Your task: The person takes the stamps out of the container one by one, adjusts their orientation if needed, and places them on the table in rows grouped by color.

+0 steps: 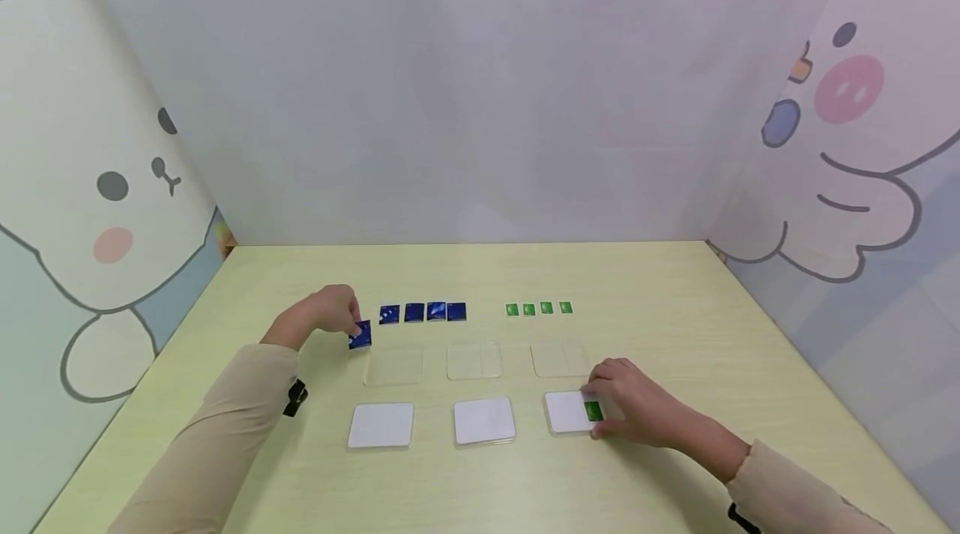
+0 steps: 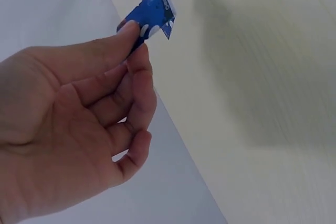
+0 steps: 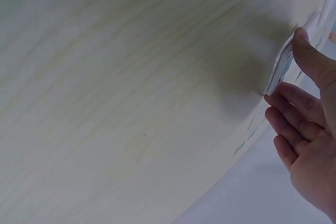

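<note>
Between thumb and index finger, my left hand [image 1: 334,311] pinches a small blue printed packet [image 1: 360,335] at the table's left side. The left wrist view shows that packet [image 2: 152,15] raised at the fingertips, with white print along one end. On the right, my right hand [image 1: 637,402] grips the right end of a flat clear case with a white inside [image 1: 566,411], thumb on its near edge and fingers on its far edge. A small green square [image 1: 593,411] lies on the white at that end. In the right wrist view the case [image 3: 281,64] appears edge-on.
Several blue packets [image 1: 415,313] form a row farther back, with a row of several small green squares [image 1: 529,309] to their right. Three clear plastic covers [image 1: 474,361] lie in the middle row. Two more white-filled cases [image 1: 381,425] [image 1: 483,421] sit nearer, left of the gripped one.
</note>
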`<state>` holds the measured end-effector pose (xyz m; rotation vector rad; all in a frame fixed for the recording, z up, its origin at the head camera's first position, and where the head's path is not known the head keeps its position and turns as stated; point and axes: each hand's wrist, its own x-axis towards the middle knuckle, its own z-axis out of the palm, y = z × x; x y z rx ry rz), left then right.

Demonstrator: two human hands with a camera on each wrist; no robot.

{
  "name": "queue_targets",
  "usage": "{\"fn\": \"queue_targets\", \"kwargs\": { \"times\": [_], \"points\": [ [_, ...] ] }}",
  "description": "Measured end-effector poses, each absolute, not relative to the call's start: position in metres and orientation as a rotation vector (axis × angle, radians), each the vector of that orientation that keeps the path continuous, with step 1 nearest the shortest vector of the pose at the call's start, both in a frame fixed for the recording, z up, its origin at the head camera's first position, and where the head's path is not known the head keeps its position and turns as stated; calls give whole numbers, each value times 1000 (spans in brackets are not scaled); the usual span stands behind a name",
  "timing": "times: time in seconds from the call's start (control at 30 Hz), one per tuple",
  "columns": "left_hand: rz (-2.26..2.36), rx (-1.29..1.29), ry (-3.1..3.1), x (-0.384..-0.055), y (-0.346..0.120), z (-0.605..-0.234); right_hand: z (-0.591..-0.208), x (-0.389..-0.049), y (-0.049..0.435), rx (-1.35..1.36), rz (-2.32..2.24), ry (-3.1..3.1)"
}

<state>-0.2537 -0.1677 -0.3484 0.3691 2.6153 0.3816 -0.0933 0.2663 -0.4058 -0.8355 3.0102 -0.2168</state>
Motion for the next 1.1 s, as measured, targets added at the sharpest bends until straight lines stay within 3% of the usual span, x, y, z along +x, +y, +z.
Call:
{"fn": "queue_targets", "kwargs": {
  "times": [1.1],
  "points": [
    [198,440,2827,-278,-166,-374,-407,-93,267,-852,-219,3015]
  ]
}}
